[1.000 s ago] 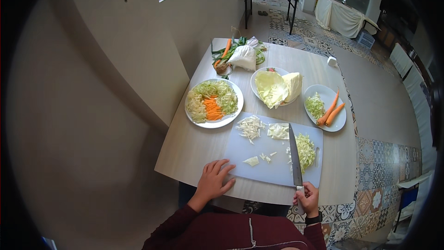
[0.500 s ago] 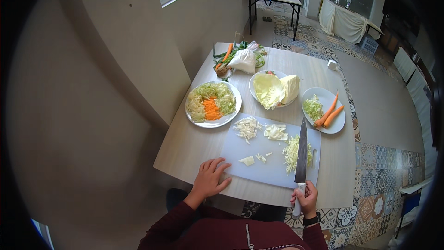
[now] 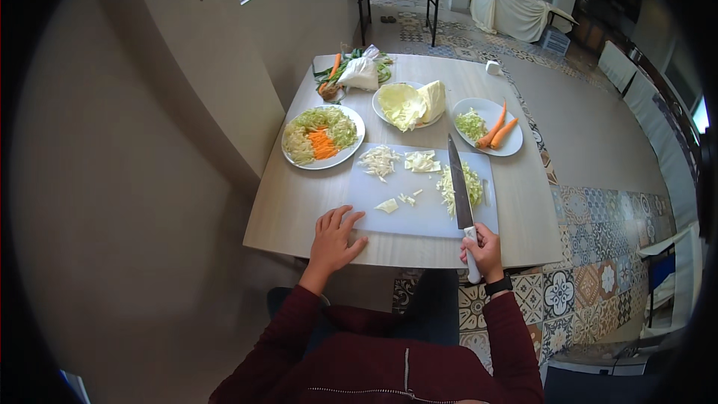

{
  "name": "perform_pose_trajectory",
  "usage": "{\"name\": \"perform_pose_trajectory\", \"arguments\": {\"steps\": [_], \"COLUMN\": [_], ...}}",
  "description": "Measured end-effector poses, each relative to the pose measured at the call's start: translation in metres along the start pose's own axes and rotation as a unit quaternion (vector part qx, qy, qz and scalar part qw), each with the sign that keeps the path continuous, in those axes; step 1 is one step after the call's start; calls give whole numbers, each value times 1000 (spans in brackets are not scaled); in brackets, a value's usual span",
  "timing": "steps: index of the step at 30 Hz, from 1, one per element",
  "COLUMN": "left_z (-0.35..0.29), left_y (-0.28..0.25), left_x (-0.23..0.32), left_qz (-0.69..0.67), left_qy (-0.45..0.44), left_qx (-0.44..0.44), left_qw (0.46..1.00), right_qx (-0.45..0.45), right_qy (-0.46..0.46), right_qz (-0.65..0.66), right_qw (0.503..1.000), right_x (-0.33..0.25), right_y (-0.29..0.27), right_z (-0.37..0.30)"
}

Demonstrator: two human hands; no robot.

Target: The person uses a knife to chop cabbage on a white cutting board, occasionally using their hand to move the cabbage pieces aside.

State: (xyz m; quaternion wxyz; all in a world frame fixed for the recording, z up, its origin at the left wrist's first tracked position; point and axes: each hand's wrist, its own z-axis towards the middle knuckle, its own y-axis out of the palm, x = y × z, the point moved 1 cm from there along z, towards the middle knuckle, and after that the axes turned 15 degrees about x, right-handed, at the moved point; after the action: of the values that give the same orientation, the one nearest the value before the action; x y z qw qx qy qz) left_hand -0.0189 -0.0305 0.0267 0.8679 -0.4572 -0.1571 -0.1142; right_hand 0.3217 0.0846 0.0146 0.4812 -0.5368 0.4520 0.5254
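- White-handled, long-bladed steel knife [image 3: 463, 209] has swung leftward, bringing its blade over the pale-green shredded heap [image 3: 474, 183] on the white rectangular cutting board [image 3: 419, 218]
- Right hand [image 3: 485, 251]: grip clenched around its handle
- Left hand [image 3: 333, 242]: grip empty, fingers spread

Left hand [image 3: 333, 242] lies splayed, right hand [image 3: 486, 251] clenched.

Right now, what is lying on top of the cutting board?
On the cutting board are a left pile and a right pile of cut cabbage, larger cabbage pieces and small scraps. The knife covers part of the right pile; what lies there cannot be seen.
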Motion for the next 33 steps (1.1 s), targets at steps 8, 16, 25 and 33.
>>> {"name": "perform_pose_trajectory", "arguments": {"steps": [8, 16, 25, 33], "left_z": [0, 8, 39, 38], "left_y": [-2, 9, 34, 38], "left_x": [1, 0, 24, 27], "left_qz": [-11, -36, -82, -63], "left_qy": [-9, -16, 38, 63], "left_qx": [13, 54, 81, 77], "left_qw": [1000, 998, 993, 993], "right_qx": [12, 29, 40, 63], "right_qy": [-24, -44, -48, -52], "right_qz": [0, 7, 12, 37], "right_qw": [1000, 999, 998, 996], "right_x": [2, -1, 2, -1], "right_y": [1, 5, 4, 1], "right_z": [-2, -6, -5, -3]}}
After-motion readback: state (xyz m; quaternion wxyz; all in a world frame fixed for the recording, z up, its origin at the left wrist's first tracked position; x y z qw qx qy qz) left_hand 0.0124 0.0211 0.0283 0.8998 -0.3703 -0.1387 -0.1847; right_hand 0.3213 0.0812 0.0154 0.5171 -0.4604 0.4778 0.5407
